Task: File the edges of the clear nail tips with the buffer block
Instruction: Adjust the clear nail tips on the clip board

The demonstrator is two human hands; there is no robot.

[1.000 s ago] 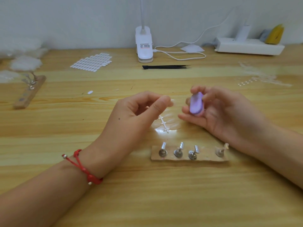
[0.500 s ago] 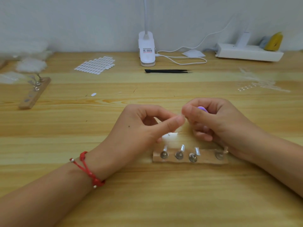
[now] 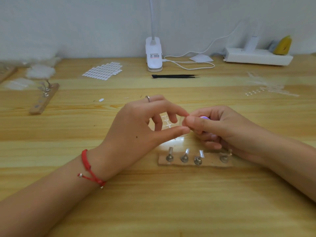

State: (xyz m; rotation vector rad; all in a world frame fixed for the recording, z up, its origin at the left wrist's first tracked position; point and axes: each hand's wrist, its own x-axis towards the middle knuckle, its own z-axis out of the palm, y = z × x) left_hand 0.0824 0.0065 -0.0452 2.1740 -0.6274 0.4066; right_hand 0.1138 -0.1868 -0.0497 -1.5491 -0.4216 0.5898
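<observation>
- Now the clear nail tip (image 3: 183, 123) sits at the centre of the frame, pinched between the thumb and forefinger of the left hand (image 3: 145, 129). That hand's other fingers are loosely spread, and one wears a ring.
- A second ago the two hands were apart and the buffer block was in plain sight. They have since come together, so the right hand's fingertips now touch the tip.
- Only a purple sliver of the buffer block (image 3: 204, 117) shows above the curled fingers of the right hand (image 3: 222, 132), which wraps round it. Whether its face bears on the tip's edge I cannot tell.
- My reading is that positioning is done and filing strokes on this tip are starting or about to start.
- Just below the hands a wooden strip (image 3: 195, 162) lies on the counter (image 3: 153, 202). It carries four metal stands, some with small tips on them.
- Black tweezers (image 3: 174, 76) and a lamp base (image 3: 153, 55) sit well apart at upper centre.
</observation>
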